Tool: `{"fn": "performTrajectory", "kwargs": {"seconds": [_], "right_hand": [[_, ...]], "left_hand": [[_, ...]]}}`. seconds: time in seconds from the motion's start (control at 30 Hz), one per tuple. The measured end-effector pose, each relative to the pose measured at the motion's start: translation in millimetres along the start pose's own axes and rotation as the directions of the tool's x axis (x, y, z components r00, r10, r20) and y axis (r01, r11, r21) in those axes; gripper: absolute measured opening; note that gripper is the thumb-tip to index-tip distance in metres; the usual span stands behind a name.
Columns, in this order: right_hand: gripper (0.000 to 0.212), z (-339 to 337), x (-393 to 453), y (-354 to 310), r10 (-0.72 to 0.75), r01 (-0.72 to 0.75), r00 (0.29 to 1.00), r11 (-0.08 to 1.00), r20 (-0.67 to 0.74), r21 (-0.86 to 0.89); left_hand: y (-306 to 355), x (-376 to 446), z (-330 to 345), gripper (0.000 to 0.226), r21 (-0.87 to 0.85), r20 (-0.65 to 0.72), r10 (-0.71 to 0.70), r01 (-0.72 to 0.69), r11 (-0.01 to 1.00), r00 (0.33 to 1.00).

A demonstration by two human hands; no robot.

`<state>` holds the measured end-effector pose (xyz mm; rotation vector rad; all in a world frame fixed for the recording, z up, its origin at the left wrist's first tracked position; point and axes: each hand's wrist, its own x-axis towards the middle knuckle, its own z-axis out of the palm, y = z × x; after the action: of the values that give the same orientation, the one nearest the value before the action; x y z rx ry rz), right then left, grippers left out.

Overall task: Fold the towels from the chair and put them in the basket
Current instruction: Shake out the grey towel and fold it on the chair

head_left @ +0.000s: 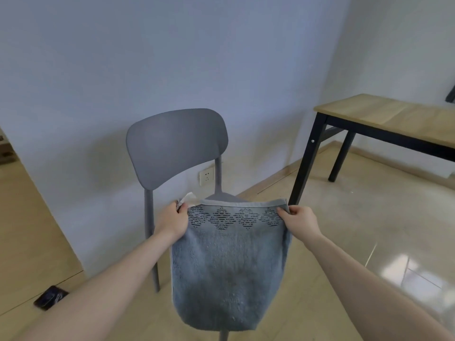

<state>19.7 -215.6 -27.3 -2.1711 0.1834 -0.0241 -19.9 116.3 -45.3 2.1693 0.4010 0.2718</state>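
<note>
A blue-grey towel [229, 267] with a row of dark diamond patterns near its top edge hangs in the air in front of the grey chair [176, 143]. My left hand [172, 221] pinches its top left corner, where a white tag sticks up. My right hand [299, 217] pinches the top right corner. The towel hangs doubled, its lower fold rounded, and it hides most of the chair seat. No basket is in view.
A wooden table [384, 116] with black legs stands at the right by the wall. A dark phone [50, 297] lies on the floor at the lower left. A wall socket [206, 176] sits behind the chair. A wall corner juts out on the left.
</note>
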Motion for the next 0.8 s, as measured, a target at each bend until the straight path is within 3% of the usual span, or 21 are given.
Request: {"fn": "performTrajectory", "kwargs": {"seconds": [0.3,0.6,0.8], "right_hand": [[0.028,49,69,9,0.034,-0.037,0.999,0.992,-0.028,-0.124],[0.026,75,96,34,0.028,-0.04,0.999,0.954,-0.046,-0.298],[0.021,85,100,38,0.005,-0.039,0.995,0.938,-0.1,-0.346]], "left_hand": [[-25,66,32,0.026,0.165,-0.061,-0.082,0.091,0.982,0.995],[-50,96,53,0.025,0.375,-0.047,-0.034,0.049,0.926,0.998],[-70,95,73,0.018,0.283,-0.047,-0.061,0.072,0.957,0.997]]}}
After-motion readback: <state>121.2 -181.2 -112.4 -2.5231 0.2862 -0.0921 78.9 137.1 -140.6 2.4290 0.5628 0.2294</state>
